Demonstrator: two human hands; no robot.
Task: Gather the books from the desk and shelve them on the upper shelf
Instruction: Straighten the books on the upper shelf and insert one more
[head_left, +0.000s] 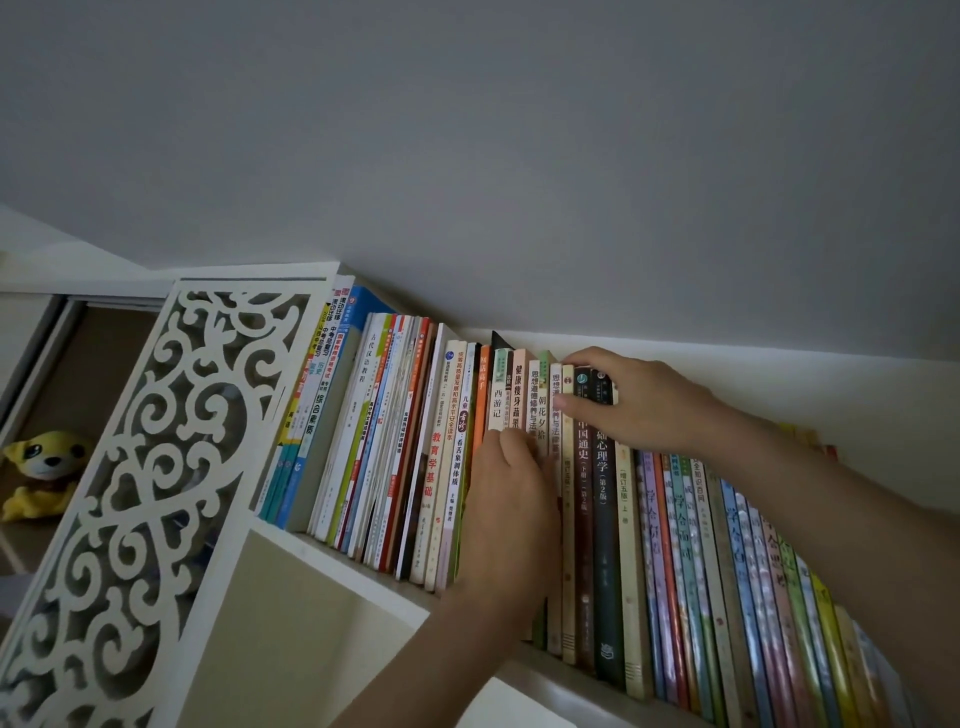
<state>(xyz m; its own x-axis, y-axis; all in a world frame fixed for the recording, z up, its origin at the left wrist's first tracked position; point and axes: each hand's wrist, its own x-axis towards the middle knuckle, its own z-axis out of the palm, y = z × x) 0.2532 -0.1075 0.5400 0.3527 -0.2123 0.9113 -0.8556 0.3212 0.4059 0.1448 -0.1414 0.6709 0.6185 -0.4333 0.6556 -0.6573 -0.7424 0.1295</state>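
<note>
both forearms are seen nearest the lens, rising from 5 and 6 o'clock toward the row of books (519, 467) on the upper shelf (363, 564). the left hand (511, 512) is laid flat against the spines near frame centre, its fingers straight and pressed on them, nothing being grasped. the right hand (623, 397), just above it at about 1 o'clock from it, is curled over the top edges of a few dark-spined books, its thumb set on the spines and its fingers hooked behind the tops, so those books are gripped.

the books are stood upright with their long axes running from the shelf board up toward the wall, tilted to the right in this wide view. the gripped books lie directly under the right hand, which is the nearer one to them; it is judged that they are to be pushed home along the depth of the shelf while the left hand steadies the neighbours.

spine writing can be read: 西游记, 朝花夕拾, 健康瘦身蔬果, 中国通史, 心理学 (第2版), 教育学基础, 古代汉语教程, 综合素质. no brand marks can be made out.

at 9 o'clock a white carved side panel (156, 467) is seen, and beyond it a yellow plush toy (41, 470).
</note>
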